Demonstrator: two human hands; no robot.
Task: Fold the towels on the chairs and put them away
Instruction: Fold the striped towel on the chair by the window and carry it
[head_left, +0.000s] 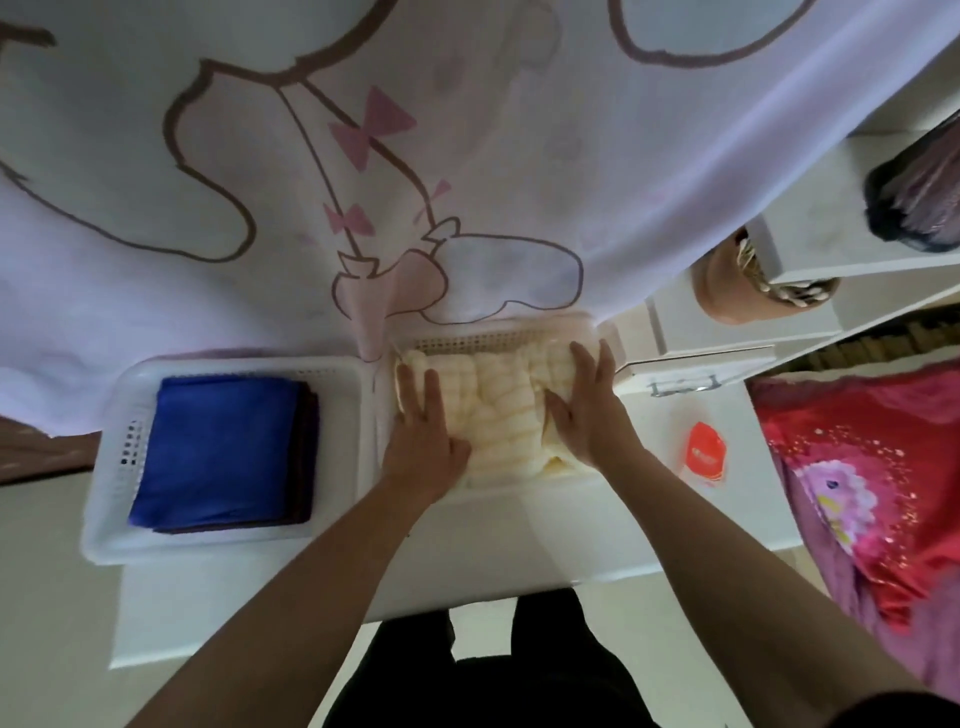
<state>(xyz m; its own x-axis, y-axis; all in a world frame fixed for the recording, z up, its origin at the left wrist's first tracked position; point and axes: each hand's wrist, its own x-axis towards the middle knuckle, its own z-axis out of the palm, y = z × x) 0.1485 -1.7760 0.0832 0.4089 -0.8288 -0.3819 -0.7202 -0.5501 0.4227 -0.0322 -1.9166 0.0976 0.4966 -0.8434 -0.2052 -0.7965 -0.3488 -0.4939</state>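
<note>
A folded cream waffle towel (498, 405) lies inside the right white basket (483, 340) on a white table. My left hand (423, 431) lies flat on the towel's left side with straight fingers. My right hand (587, 405) lies flat on its right side, fingers spread. The left white basket (104, 467) holds a folded blue towel (223, 447) on top of a darker one.
A pale curtain (363, 156) with a cartoon print hangs just behind both baskets. An orange packet (705, 452) sits on the table (519, 561) to the right. White shelves (831, 249) and a pink-red bedspread (872, 483) are further right.
</note>
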